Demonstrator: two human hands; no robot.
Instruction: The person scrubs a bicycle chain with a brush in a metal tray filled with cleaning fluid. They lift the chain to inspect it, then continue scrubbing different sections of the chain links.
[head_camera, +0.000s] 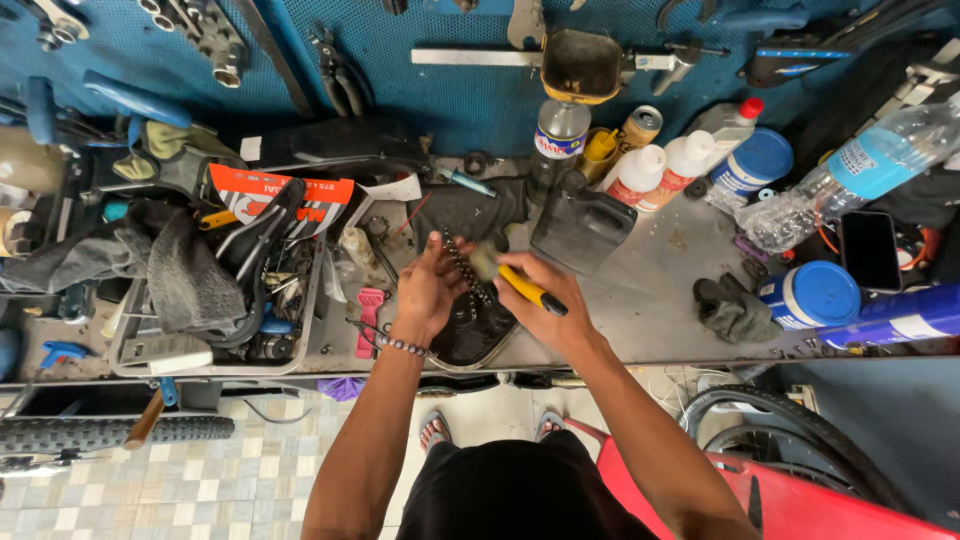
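My left hand (428, 290) holds up a dark bicycle chain (462, 268) that drapes over its fingers and hangs down toward a black pan (478, 330) at the bench's front edge. My right hand (545, 295) grips a brush with a yellow and black handle (530, 290); its bristle head touches the chain next to my left fingers. Both hands work over the pan, close together. A beaded bracelet circles my left wrist.
The metal workbench (650, 300) carries a dark jerrycan (580, 228), several bottles (640, 170), blue-lidded tubs (815, 295), a phone (868, 250), rags and a tray of tools (215, 300). Tools hang on the blue wall. Bicycle tyres (110, 432) and a red stool (800, 500) stand on the floor below.
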